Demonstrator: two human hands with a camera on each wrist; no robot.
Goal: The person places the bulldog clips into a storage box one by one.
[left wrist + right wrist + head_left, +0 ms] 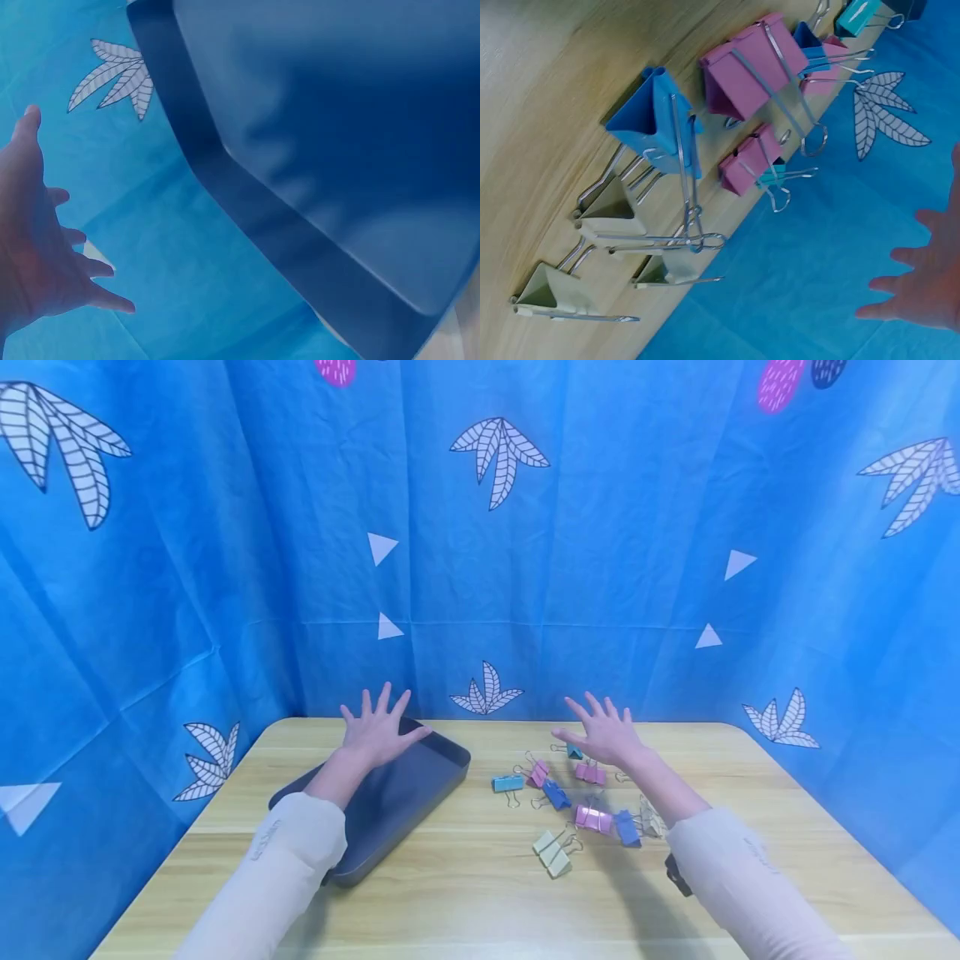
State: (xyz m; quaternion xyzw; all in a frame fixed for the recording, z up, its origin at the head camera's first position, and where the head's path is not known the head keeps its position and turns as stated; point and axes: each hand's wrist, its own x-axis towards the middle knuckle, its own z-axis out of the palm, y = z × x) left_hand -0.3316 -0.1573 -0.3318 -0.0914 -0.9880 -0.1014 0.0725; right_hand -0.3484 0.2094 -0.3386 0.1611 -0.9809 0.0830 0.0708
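A person's left hand [375, 737] hovers above a dark tray [405, 797] on the left of a wooden table [465, 902], fingers spread apart. The right hand [606, 734], fingers also splayed, hangs over binder clips [557, 794] (pink, blue, teal, cream) scattered right of the tray. Some sit partly behind the right forearm [670, 787], so I can't count them from here.

Blue cloth [637, 527]: hangs along the left, far and right sides, creased, one fold line running level across the far part.
Leaf prints [504, 452]: white with dark veins; two to the left, two at the far middle, two to the right.
Triangles [381, 548]: pale, on the left and far sides.
Pink ovals [780, 383]: high up, far side.
Table [465, 902]: pale wood grain, rounded far corners.
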